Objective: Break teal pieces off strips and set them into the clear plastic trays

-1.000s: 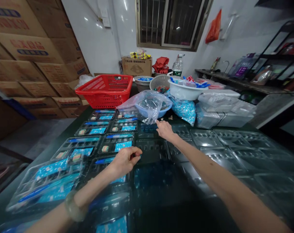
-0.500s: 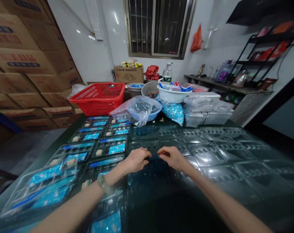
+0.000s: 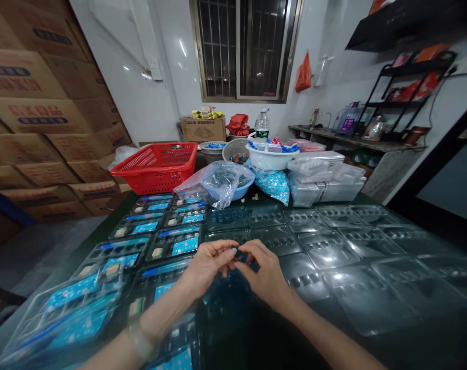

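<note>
Seen from the head camera, the left hand (image 3: 208, 264) and right hand (image 3: 262, 275) meet above the dark table (image 3: 256, 334), fingers curled inward; together they pinch a small blue piece (image 3: 243, 255) between their fingertips, so the grip is closed on it, though its exact shape is partly hidden; the piece sits in the air just above a dark tray (image 3: 225, 295), near the middle of the table; a bangle (image 3: 141, 341) circles the left wrist; to the left lie filled trays (image 3: 171, 244), each holding a blue card, a long blue strip and a small pale packet; to the right spread clear trays (image 3: 356, 288) showing moulded wells; beyond the trays, a plastic bag (image 3: 218, 184) covers a blue bowl (image 3: 243, 191) with dark pieces showing through; just beside it lies a bag of blue-and-white pieces (image 3: 274, 185); behind stand a white basin (image 3: 269, 158) heaped with blue and red packets, a round wicker basket (image 3: 233, 150) holding mixed coloured bits, and a small bowl (image 3: 212, 150) of blue items; a red basket (image 3: 156, 168) sits at the far left of these; clear boxes (image 3: 325, 185) are stacked at the far right; cartons (image 3: 36, 115) rise along the left wall.
</note>
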{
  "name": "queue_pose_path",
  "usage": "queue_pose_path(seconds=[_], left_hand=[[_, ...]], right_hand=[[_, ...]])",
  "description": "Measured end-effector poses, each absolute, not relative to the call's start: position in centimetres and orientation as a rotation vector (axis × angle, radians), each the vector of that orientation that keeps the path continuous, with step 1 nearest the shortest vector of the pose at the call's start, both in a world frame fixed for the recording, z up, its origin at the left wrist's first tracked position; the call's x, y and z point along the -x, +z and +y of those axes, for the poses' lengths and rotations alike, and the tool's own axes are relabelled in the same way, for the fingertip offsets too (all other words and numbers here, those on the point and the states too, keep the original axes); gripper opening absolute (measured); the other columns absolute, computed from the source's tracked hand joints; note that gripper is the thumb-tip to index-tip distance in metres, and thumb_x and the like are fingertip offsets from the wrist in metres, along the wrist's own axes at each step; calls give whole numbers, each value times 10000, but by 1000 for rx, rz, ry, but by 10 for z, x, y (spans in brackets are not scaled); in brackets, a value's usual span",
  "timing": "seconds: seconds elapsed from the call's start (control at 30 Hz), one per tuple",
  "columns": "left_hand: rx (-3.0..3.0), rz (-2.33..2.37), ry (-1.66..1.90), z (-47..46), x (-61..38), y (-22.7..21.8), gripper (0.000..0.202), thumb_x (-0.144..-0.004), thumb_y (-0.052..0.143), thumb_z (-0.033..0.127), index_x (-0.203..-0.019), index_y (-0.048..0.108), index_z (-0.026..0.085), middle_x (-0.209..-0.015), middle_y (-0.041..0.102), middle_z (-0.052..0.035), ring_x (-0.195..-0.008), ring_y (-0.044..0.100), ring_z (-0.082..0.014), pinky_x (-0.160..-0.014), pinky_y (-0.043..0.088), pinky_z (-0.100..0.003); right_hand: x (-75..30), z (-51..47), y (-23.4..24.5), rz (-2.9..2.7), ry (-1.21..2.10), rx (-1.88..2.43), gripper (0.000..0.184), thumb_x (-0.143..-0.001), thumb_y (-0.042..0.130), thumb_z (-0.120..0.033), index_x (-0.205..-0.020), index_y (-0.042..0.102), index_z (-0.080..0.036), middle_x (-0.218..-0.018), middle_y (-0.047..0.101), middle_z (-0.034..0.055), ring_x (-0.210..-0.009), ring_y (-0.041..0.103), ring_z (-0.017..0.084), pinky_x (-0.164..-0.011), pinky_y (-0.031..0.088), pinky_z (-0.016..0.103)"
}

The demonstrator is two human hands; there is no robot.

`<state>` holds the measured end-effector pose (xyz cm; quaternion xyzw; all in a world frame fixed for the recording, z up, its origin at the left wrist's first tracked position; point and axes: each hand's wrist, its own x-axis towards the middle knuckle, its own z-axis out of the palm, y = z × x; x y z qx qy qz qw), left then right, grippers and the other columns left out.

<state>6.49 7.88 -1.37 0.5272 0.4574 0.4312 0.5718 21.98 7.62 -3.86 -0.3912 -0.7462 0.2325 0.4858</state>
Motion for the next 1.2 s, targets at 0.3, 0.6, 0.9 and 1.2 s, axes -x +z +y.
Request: queue_pose_path(seconds=[0.3,0.6,0.9,1.2], left_hand=[[-1063,1078,999,74,-72,-30,291,-660,650,402,-642,588,119,-451,481,31,-378,384,-51,-352,222,-172],[-857,1048,988,80,-77,-32,397,-676,594,496,-549,463,143,-419,381,57,-330,273,-29,-337,114,-185],[-569,896,900,83,-73,-27,337,-682,624,439,-613,510,130,-412,370,66,-341,291,-24,-338,142,-159],[-496,875,1067,81,-71,-26,226,-631,699,280,-606,534,127,-505,458,40,-416,408,-34,-358,216,-147]], right_hand=[[-220,71,-43,-1825,643,933,119,-753,539,-194,-859,574,-236,-815,567,14,-682,512,136,-645,415,267],[-222,85,-34,-1693,1061,876,172,-710,588,-191,-876,610,-228,-733,580,-14,-646,524,115,-591,424,237],[-227,103,-34,-1484,1616,738,229,-682,640,-252,-894,624,-165,-618,592,-16,-512,534,94,-490,447,232],[-214,107,-40,-1444,1362,895,145,-669,645,-299,-745,626,-177,-548,585,-31,-444,525,91,-428,433,213]])
